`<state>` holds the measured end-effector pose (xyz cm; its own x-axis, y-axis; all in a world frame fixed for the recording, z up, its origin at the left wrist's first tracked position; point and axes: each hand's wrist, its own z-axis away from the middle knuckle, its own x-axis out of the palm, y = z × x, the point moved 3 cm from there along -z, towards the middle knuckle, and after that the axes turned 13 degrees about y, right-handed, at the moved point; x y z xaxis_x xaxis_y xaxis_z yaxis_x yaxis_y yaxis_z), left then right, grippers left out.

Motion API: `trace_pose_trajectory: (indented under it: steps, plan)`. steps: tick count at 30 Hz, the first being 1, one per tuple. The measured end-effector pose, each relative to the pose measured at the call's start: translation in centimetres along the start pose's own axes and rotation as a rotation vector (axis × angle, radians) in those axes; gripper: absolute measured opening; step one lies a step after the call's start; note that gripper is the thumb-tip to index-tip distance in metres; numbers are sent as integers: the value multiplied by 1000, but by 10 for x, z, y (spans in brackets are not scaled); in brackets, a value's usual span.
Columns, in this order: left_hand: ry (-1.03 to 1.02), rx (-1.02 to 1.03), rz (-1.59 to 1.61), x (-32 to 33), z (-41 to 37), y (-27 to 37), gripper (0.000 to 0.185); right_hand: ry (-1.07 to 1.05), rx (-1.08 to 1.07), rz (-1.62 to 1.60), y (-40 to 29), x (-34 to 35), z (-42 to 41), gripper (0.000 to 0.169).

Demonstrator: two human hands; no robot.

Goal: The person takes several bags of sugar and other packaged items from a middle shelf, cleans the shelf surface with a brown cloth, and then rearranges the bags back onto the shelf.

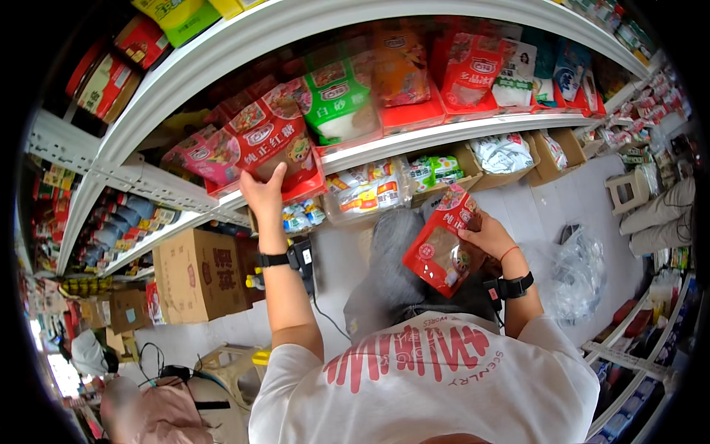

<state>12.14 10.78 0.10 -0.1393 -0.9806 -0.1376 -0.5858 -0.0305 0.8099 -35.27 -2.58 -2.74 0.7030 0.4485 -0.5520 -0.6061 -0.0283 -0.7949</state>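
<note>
My right hand (488,236) grips a red bag of brown sugar (444,244) by its side, held over my lap. On the shelf at the left, my left hand (263,191) touches the lower part of another red brown sugar bag (274,139), thumb and finger spread on its front; whether it grips the bag I cannot tell. That bag leans in a red tray (305,188). Beside it stand a pink bag (202,152) on the left and a green bag of white sugar (338,102) on the right.
White metal shelving (388,145) curves across in front. Beneath it are open cartons (471,178) of packets. A large cardboard box (199,277) stands at the left, a clear plastic bag (577,272) lies on the floor at the right, and another person (166,410) is at the lower left.
</note>
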Motion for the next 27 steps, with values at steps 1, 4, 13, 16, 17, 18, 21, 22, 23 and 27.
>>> trace_pose_trajectory:
  steps: [1,4,13,16,17,18,21,22,23,27]
  plan:
    - [-36,-181,101,3,6,18,37,7,5,7,1,-6,3,67]
    - [68,-33,120,0,19,44,29,98,39,285,10,-20,5,71]
    - [62,84,411,-12,62,163,35,-21,93,445,44,-57,-12,74]
    - [-113,-43,505,4,94,178,40,45,-21,321,74,-49,-25,74]
    - [-142,-210,573,20,106,178,42,72,-66,261,86,-48,-29,74]
    - [-228,-302,573,30,120,174,39,38,-34,322,64,-49,-25,73]
    - [-421,-708,714,63,166,175,33,179,-94,144,63,-58,-22,60]
    - [-467,-751,711,71,178,172,30,247,-114,-22,55,-64,-21,55]
    - [-506,-798,726,75,187,170,27,315,-131,-189,47,-71,-19,51]
    - [-617,-912,730,85,209,174,29,492,-335,-674,-52,-91,24,40]
